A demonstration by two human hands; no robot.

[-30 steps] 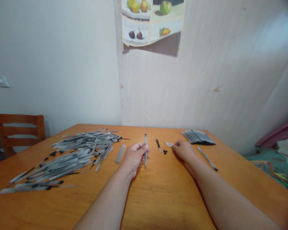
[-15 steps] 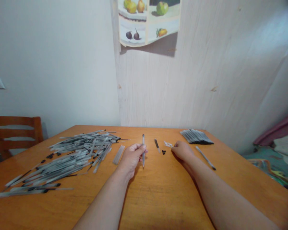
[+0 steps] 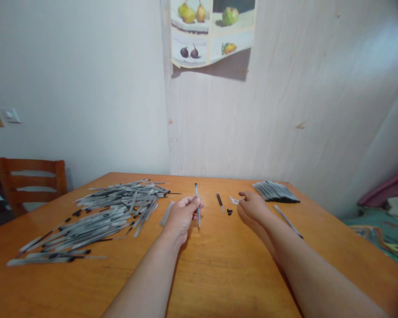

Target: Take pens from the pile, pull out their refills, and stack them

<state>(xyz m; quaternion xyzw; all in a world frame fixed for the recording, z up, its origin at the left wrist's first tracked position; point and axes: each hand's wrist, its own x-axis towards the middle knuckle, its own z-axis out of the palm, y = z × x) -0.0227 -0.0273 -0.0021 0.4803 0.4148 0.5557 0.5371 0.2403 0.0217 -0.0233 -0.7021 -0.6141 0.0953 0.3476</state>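
Note:
My left hand point(image 3: 181, 215) is closed on a grey pen barrel point(image 3: 197, 207), which stands nearly upright with its lower tip on the orange wooden table point(image 3: 212, 274). My right hand point(image 3: 252, 205) rests on the table, fingers curled and pinched near a small clear wrapper point(image 3: 233, 200); what it grips, if anything, is too small to name. Between the hands lie a short black pen part point(image 3: 220, 202) and a few tiny black caps point(image 3: 229, 212).
A large loose heap of grey pens point(image 3: 99, 216) covers the table's left side. A neat stack of pens point(image 3: 275, 191) lies at the back right, with one single pen point(image 3: 288, 221) beside my right forearm. A wooden chair point(image 3: 29, 179) stands at left; a wall rises behind the table.
The view has shifted slightly. My right hand's fingers have moved a little toward the wrapper. The left hand still holds the pen barrel upright.

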